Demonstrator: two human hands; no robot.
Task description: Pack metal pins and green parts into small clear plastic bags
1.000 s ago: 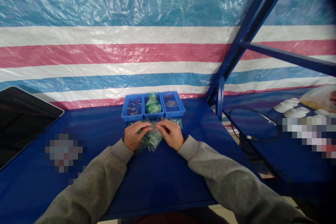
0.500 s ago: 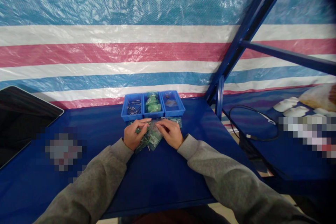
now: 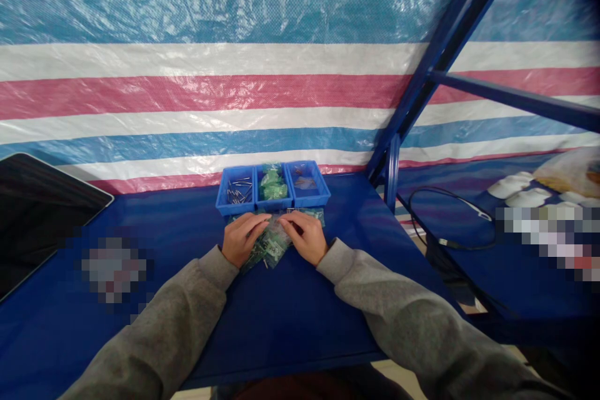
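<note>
The blue table [image 3: 290, 319] stretches from the wrists to its near edge; three trays [image 3: 274, 205] bound the far side. The packets [image 3: 275, 246] lie between and partly under the left hand [image 3: 242, 239] and right hand [image 3: 304, 237]. Both hands curl, thumbs near fingertips; whether either pinches anything, I cannot tell. The packets look green, see-through, crinkled and overlapping, a thin pale piece [image 3: 265, 264] at their near side.
</note>
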